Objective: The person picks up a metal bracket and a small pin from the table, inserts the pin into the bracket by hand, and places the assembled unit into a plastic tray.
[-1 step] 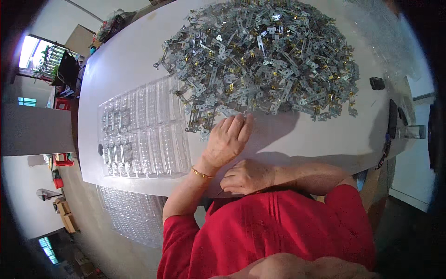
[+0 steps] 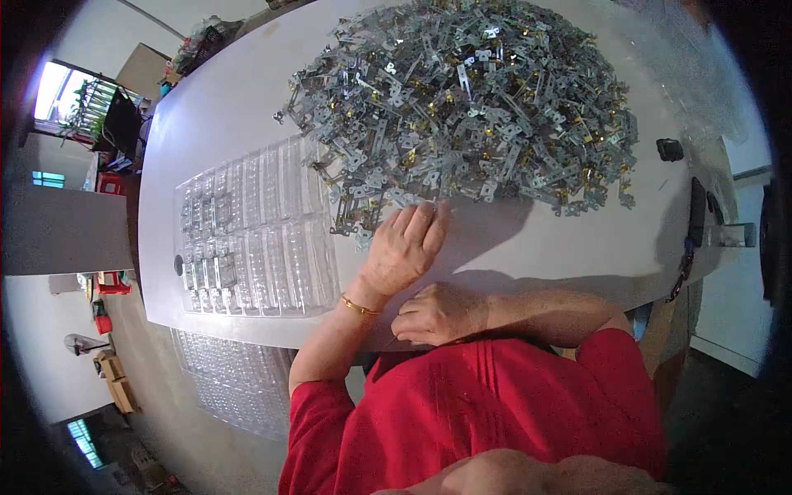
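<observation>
A large heap of small silver metal brackets point(image 2: 478, 107), some with brass-coloured parts, covers the table's far middle. My left hand point(image 2: 406, 247) reaches to the heap's near edge, palm down, its fingers bent together; whatever its fingertips pinch is hidden among the brackets. Close to the table's front edge rests my right hand point(image 2: 437, 315), curled shut, with a small thin dark piece showing below its fingers that I cannot make out. Left of my hands lies a clear plastic tray point(image 2: 285, 247) with rows of slots. Several metal brackets point(image 2: 210, 272) sit in its left slots.
More clear trays point(image 2: 235, 384) are below the table's left front edge. A small black object point(image 2: 670, 149) lies to the right of the heap. Along the right edge are a dark strap-like item point(image 2: 686, 264) and a clear cylinder point(image 2: 733, 235). Clear plastic sheeting point(image 2: 676, 66) covers the far right.
</observation>
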Demonstrator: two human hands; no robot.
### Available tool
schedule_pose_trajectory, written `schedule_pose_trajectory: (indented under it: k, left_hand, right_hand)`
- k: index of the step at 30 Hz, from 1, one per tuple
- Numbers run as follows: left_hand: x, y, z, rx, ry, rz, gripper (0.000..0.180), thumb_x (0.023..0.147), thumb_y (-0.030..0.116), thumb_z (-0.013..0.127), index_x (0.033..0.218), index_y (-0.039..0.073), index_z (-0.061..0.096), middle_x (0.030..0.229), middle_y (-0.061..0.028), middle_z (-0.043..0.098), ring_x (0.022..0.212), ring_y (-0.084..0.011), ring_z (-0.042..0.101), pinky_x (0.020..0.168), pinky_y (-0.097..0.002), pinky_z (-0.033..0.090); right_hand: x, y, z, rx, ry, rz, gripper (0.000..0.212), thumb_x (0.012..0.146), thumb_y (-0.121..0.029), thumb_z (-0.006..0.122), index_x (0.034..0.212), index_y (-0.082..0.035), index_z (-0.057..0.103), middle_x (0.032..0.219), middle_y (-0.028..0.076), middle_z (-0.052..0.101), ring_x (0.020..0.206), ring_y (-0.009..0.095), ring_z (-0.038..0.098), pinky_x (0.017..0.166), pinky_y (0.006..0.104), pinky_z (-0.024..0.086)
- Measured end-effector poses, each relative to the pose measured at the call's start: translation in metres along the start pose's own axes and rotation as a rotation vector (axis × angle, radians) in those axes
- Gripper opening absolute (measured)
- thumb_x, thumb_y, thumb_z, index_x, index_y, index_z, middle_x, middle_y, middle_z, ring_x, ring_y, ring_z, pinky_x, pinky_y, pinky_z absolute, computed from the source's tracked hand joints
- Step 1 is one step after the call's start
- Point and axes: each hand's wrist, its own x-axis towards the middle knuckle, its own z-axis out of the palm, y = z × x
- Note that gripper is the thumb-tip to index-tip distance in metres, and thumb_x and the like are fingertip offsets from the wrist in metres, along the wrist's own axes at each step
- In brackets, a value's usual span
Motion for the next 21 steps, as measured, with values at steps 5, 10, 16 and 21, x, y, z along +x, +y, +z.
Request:
schedule_pose_trajectory:
  k: [5, 10, 16, 21]
  left_hand:
    - [-0.001, -0.003, 0.008, 0.041, 0.066, 0.006, 0.049, 0.077, 0.005, 0.062, 0.125, -0.001, 0.057, 0.094, -0.0089, 0.058, 0.075, -0.0223, 0.058, 0.064, -0.0334, 0.05]
    - [-0.006, -0.007, 0.011, 0.048, 0.095, 0.023, 0.048, 0.078, 0.004, 0.063, 0.125, -0.001, 0.056, 0.096, -0.0097, 0.059, 0.076, -0.0223, 0.06, 0.064, -0.0336, 0.051]
    - [-0.017, -0.017, 0.023, 0.042, 0.122, 0.001, 0.053, 0.08, 0.01, 0.06, 0.131, -0.003, 0.05, 0.095, -0.0116, 0.058, 0.073, -0.0237, 0.057, 0.062, -0.0348, 0.05]
    - [-0.016, -0.019, 0.018, -0.021, 0.122, -0.032, 0.048, 0.081, 0.008, 0.06, 0.127, -0.003, 0.052, 0.094, -0.0118, 0.058, 0.074, -0.0236, 0.058, 0.062, -0.0348, 0.05]
  right_hand:
    - [-0.001, 0.002, 0.003, 0.007, -0.013, 0.008, 0.011, 0.088, -0.02, 0.064, 0.09, -0.009, 0.061, 0.078, 0.009, 0.062, 0.074, 0.03, 0.064, 0.068, 0.0421, 0.051]
    - [-0.001, 0.001, -0.005, 0.06, -0.006, -0.006, 0.01, 0.088, -0.016, 0.065, 0.093, -0.008, 0.062, 0.079, 0.008, 0.063, 0.073, 0.03, 0.064, 0.067, 0.0422, 0.05]
    - [0.007, -0.017, -0.046, 0.178, 0.123, 0.062, 0.008, 0.088, -0.011, 0.066, 0.094, -0.008, 0.062, 0.083, 0.009, 0.065, 0.073, 0.028, 0.065, 0.065, 0.0382, 0.05]
    - [0.009, -0.005, -0.069, 0.0, 0.632, 0.308, 0.007, 0.089, -0.003, 0.064, 0.095, -0.006, 0.061, 0.08, 0.007, 0.062, 0.067, 0.02, 0.061, 0.06, 0.0303, 0.047]
